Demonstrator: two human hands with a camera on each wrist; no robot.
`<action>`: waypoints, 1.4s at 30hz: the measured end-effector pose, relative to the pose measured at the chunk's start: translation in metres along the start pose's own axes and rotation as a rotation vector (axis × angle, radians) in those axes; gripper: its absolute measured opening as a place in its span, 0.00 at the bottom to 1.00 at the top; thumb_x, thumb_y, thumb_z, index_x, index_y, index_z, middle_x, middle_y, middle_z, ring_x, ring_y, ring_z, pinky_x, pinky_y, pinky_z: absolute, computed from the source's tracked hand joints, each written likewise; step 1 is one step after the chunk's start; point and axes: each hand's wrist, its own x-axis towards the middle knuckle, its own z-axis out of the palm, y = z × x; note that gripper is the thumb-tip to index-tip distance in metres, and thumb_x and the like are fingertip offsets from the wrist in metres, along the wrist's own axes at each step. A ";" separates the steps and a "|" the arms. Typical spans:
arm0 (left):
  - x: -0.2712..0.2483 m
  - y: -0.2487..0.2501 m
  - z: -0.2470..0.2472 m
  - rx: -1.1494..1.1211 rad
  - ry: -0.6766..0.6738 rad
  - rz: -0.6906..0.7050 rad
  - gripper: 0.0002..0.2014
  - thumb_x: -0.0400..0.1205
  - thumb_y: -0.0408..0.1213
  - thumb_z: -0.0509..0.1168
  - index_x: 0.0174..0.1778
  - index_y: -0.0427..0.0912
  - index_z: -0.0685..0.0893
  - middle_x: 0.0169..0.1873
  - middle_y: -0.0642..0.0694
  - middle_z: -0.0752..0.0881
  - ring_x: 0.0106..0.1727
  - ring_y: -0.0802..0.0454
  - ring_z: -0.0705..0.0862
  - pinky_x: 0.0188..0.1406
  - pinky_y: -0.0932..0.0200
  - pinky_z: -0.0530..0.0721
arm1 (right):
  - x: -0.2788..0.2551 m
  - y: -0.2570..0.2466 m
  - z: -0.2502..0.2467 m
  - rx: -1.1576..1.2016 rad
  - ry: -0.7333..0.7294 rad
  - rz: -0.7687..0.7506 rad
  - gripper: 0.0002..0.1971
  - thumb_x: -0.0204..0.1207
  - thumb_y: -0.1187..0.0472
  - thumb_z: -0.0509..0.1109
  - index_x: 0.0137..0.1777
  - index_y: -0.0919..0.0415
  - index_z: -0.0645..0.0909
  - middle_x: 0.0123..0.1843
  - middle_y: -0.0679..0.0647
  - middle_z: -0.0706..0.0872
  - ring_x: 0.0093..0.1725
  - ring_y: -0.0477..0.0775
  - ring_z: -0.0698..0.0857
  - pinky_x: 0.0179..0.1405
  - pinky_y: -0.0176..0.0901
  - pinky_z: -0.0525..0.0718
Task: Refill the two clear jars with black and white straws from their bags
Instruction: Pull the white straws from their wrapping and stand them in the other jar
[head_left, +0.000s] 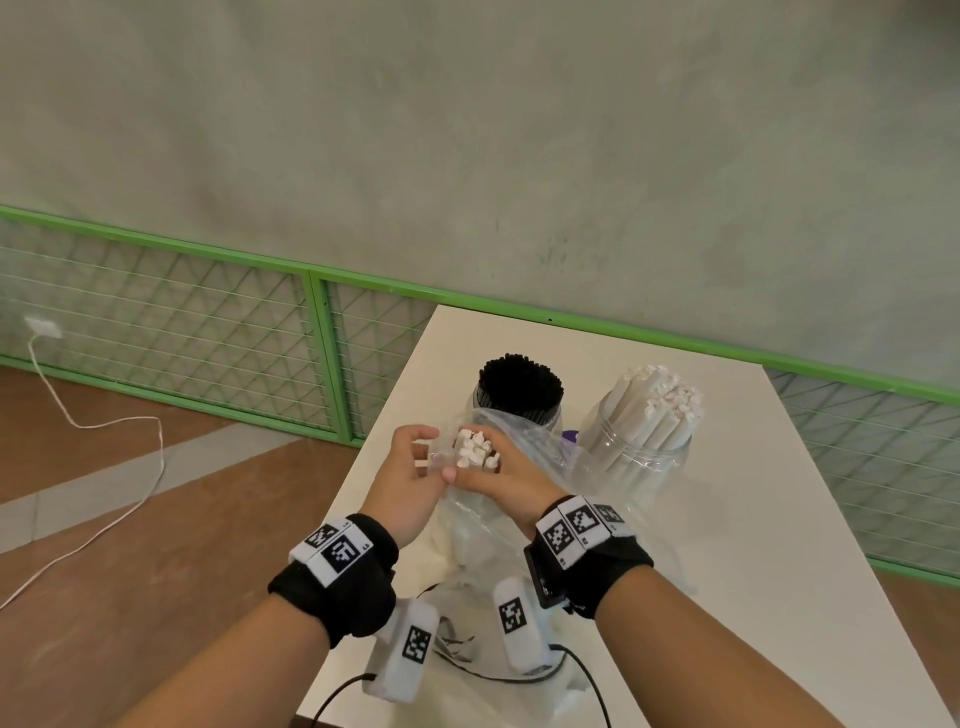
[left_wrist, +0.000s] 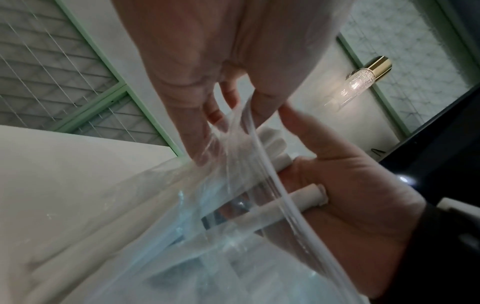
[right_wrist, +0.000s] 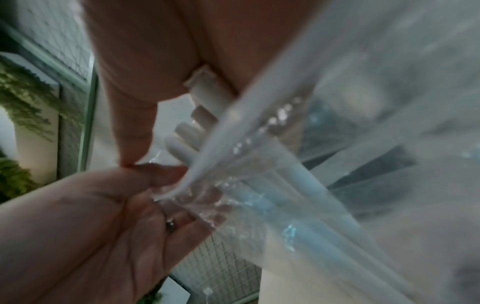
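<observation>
On the white table (head_left: 753, 519) stand two clear jars. The left jar (head_left: 480, 402) is packed with black straws (head_left: 521, 387); the right jar (head_left: 631, 462) holds white straws (head_left: 657, 410). In front of them a clear plastic bag (head_left: 467, 525) stands upright. My left hand (head_left: 413, 462) pinches the bag's rim (left_wrist: 249, 131) at its mouth. My right hand (head_left: 511, 480) grips a bundle of white straws (head_left: 474, 449) that pokes out of the bag's mouth. The wrist views show the straw ends (left_wrist: 309, 195) (right_wrist: 200, 115) against my right palm, the rest hidden in the bag.
The table's left edge (head_left: 353, 467) drops to a wooden floor with a white cable (head_left: 150, 467). A green mesh fence (head_left: 322, 332) runs behind the table. Something purple (head_left: 571, 435) shows between the jars. Black wrist cables (head_left: 582, 670) lie near the front.
</observation>
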 end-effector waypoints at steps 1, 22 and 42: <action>0.001 -0.002 0.001 0.018 0.026 -0.028 0.15 0.81 0.31 0.64 0.60 0.49 0.70 0.53 0.44 0.78 0.45 0.51 0.82 0.43 0.55 0.83 | -0.001 0.002 0.001 -0.004 0.007 -0.017 0.30 0.65 0.63 0.78 0.67 0.64 0.70 0.59 0.61 0.81 0.59 0.54 0.82 0.63 0.46 0.80; 0.006 -0.029 0.029 0.138 0.034 0.037 0.43 0.71 0.32 0.77 0.76 0.51 0.58 0.57 0.48 0.82 0.57 0.50 0.83 0.46 0.69 0.76 | 0.011 0.023 -0.008 -0.060 0.032 -0.081 0.31 0.63 0.62 0.81 0.66 0.61 0.74 0.61 0.61 0.84 0.65 0.63 0.82 0.67 0.60 0.79; 0.000 -0.043 0.032 0.318 0.034 0.075 0.48 0.71 0.36 0.77 0.80 0.51 0.52 0.76 0.46 0.64 0.73 0.52 0.68 0.64 0.63 0.66 | -0.019 -0.044 -0.028 -0.168 0.401 -0.354 0.11 0.68 0.71 0.74 0.43 0.57 0.78 0.41 0.62 0.86 0.44 0.55 0.85 0.52 0.49 0.84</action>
